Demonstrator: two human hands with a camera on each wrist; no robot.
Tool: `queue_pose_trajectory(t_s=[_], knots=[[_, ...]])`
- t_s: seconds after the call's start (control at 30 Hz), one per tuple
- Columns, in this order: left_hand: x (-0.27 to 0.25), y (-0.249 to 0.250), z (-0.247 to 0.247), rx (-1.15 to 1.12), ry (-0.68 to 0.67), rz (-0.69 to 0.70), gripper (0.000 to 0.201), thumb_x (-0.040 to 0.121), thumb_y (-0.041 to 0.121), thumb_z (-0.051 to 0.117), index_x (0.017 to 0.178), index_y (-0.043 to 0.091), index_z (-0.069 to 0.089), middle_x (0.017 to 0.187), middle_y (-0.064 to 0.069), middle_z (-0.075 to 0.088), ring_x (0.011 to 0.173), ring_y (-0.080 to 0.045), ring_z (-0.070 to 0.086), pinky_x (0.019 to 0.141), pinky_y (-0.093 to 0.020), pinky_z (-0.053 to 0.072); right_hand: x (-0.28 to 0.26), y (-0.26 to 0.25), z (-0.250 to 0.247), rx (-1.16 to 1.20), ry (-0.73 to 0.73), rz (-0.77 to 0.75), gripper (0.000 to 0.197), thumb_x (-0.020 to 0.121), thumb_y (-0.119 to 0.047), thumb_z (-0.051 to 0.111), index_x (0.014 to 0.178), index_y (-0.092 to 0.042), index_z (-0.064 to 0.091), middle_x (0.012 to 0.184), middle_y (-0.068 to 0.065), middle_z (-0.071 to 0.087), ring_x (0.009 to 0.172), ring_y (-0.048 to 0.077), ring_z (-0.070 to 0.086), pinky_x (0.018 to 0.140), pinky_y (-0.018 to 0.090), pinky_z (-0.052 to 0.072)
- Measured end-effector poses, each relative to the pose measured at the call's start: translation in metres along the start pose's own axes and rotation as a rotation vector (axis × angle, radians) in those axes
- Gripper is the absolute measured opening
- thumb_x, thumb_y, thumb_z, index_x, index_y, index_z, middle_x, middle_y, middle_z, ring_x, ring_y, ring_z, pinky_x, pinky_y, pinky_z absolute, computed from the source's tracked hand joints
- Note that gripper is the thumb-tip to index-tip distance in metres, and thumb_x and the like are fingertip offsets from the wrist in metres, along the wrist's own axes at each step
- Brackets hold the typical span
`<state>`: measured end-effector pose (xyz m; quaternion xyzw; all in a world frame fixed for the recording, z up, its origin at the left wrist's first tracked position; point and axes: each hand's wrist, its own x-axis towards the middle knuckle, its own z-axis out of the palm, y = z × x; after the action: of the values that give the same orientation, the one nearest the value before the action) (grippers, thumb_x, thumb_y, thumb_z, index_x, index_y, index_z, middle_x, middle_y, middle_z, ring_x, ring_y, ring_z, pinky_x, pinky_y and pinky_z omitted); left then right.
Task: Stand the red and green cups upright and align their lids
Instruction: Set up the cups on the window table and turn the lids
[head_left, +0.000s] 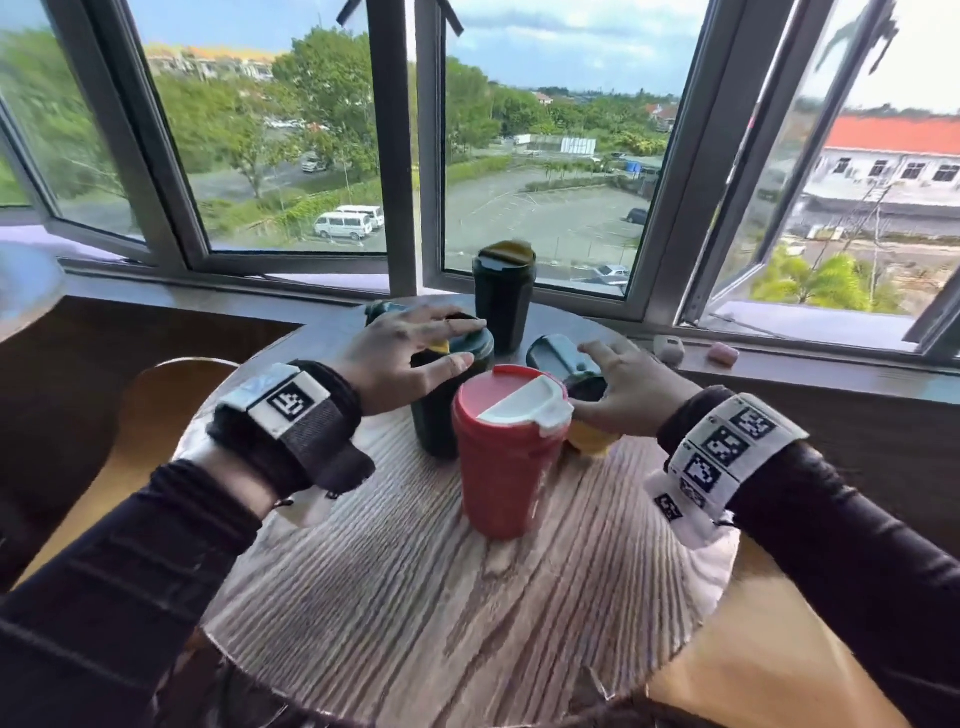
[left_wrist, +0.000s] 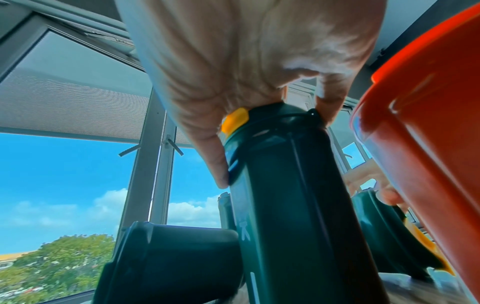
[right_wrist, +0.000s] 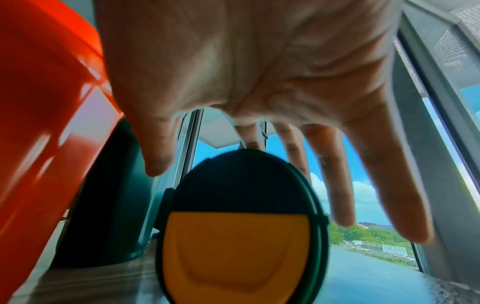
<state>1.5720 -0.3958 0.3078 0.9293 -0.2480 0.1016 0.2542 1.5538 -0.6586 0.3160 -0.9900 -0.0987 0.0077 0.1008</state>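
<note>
The red cup (head_left: 506, 457) stands upright mid-table with a white flap on its lid; it also fills the right edge of the left wrist view (left_wrist: 428, 123). Just behind it an upright green cup (head_left: 441, 415) has my left hand (head_left: 447, 343) on top. Thumb and fingers curl down round its lid (left_wrist: 262, 127), which has a yellow tab. To the right a second green cup (head_left: 566, 364) lies on its side, its yellow lid flap (right_wrist: 236, 253) facing me. My right hand (head_left: 608, 374) hovers over it with fingers (right_wrist: 337, 185) spread, holding nothing.
A third green cup (head_left: 503, 301) stands upright at the table's far edge by the window. Another green cup (left_wrist: 168, 261) lies on its side behind my left hand. Two small objects, grey (head_left: 668, 347) and pink (head_left: 723, 354), sit on the windowsill. The round wooden table (head_left: 415, 597) has chairs (head_left: 156, 410) around it.
</note>
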Motion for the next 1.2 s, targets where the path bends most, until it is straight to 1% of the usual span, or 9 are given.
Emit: queue_pose_trajectory(t_s=[0.17, 0.3, 0.47, 0.6, 0.77, 0.87, 1.0, 1.07, 1.2], knots=[[-0.004, 0.005, -0.002, -0.01, 0.014, -0.016, 0.058, 0.077, 0.064, 0.037, 0.13, 0.043, 0.048, 0.144, 0.011, 0.041, 0.133, -0.01, 0.036, 0.111, -0.046, 0.03, 0.004, -0.001, 0.006, 0.043, -0.039, -0.025, 0.076, 0.074, -0.058, 0.064, 0.132, -0.018, 0.036, 0.109, 0.013, 0.044, 0.105, 0.032, 0.054, 0.088, 0.033, 0.045], [-0.004, 0.008, 0.0, -0.042, 0.025, -0.048, 0.055, 0.075, 0.063, 0.039, 0.126, 0.047, 0.049, 0.144, 0.01, 0.041, 0.132, -0.01, 0.038, 0.11, -0.046, 0.033, 0.009, 0.004, 0.01, 0.106, -0.027, -0.026, 0.073, 0.073, -0.055, 0.067, 0.129, -0.016, 0.039, 0.107, 0.013, 0.046, 0.09, 0.027, 0.051, 0.077, 0.029, 0.042], [-0.004, 0.007, 0.0, -0.046, 0.009, -0.045, 0.055, 0.076, 0.063, 0.039, 0.128, 0.047, 0.048, 0.145, 0.012, 0.039, 0.133, -0.01, 0.036, 0.109, -0.047, 0.034, 0.009, 0.008, 0.005, 0.103, 0.0, -0.042, 0.079, 0.068, -0.054, 0.073, 0.132, -0.021, 0.041, 0.1, 0.007, 0.043, 0.091, 0.021, 0.045, 0.076, 0.026, 0.036], [-0.004, 0.006, 0.0, -0.025, -0.003, -0.038, 0.057, 0.076, 0.064, 0.037, 0.129, 0.047, 0.046, 0.145, 0.012, 0.038, 0.133, -0.012, 0.037, 0.108, -0.049, 0.035, 0.007, 0.01, -0.009, 0.056, 0.018, -0.055, 0.077, 0.061, -0.053, 0.078, 0.128, -0.032, 0.048, 0.105, 0.004, 0.046, 0.092, 0.016, 0.04, 0.068, 0.023, 0.032], [-0.003, 0.004, 0.001, -0.054, 0.031, -0.015, 0.06, 0.075, 0.064, 0.036, 0.129, 0.042, 0.05, 0.144, 0.009, 0.042, 0.131, -0.013, 0.039, 0.109, -0.048, 0.034, 0.006, 0.005, -0.035, 0.04, 0.022, -0.064, 0.075, 0.056, -0.052, 0.079, 0.121, -0.025, 0.052, 0.104, 0.004, 0.047, 0.094, 0.018, 0.046, 0.075, 0.029, 0.041], [-0.003, 0.002, 0.002, -0.051, 0.034, -0.012, 0.059, 0.075, 0.064, 0.036, 0.128, 0.043, 0.05, 0.143, 0.009, 0.043, 0.13, -0.015, 0.041, 0.108, -0.047, 0.035, 0.013, -0.003, -0.047, 0.048, 0.05, -0.062, 0.07, 0.059, -0.049, 0.079, 0.115, -0.017, 0.053, 0.103, 0.004, 0.05, 0.092, 0.018, 0.047, 0.072, 0.027, 0.038], [-0.001, 0.0, 0.004, -0.062, 0.04, 0.008, 0.059, 0.076, 0.064, 0.037, 0.128, 0.041, 0.051, 0.143, 0.008, 0.044, 0.13, -0.017, 0.041, 0.108, -0.048, 0.034, 0.029, -0.012, -0.054, 0.064, 0.082, -0.037, 0.066, 0.06, -0.05, 0.077, 0.108, -0.014, 0.051, 0.105, 0.006, 0.051, 0.091, 0.021, 0.048, 0.071, 0.028, 0.039], [0.0, -0.002, 0.004, -0.057, 0.039, 0.011, 0.057, 0.076, 0.064, 0.037, 0.128, 0.043, 0.05, 0.143, 0.008, 0.044, 0.131, -0.017, 0.041, 0.108, -0.048, 0.033, 0.036, -0.017, -0.053, 0.066, 0.08, -0.051, 0.064, 0.064, -0.051, 0.073, 0.112, -0.013, 0.052, 0.109, 0.008, 0.053, 0.092, 0.02, 0.048, 0.073, 0.027, 0.039], [0.0, -0.005, 0.005, -0.039, 0.026, 0.011, 0.056, 0.077, 0.064, 0.037, 0.129, 0.046, 0.047, 0.144, 0.009, 0.042, 0.131, -0.018, 0.04, 0.108, -0.048, 0.033, 0.047, -0.024, -0.047, 0.069, 0.053, -0.068, 0.06, 0.081, -0.04, 0.065, 0.133, -0.016, 0.047, 0.122, 0.01, 0.056, 0.099, 0.018, 0.048, 0.081, 0.023, 0.036]])
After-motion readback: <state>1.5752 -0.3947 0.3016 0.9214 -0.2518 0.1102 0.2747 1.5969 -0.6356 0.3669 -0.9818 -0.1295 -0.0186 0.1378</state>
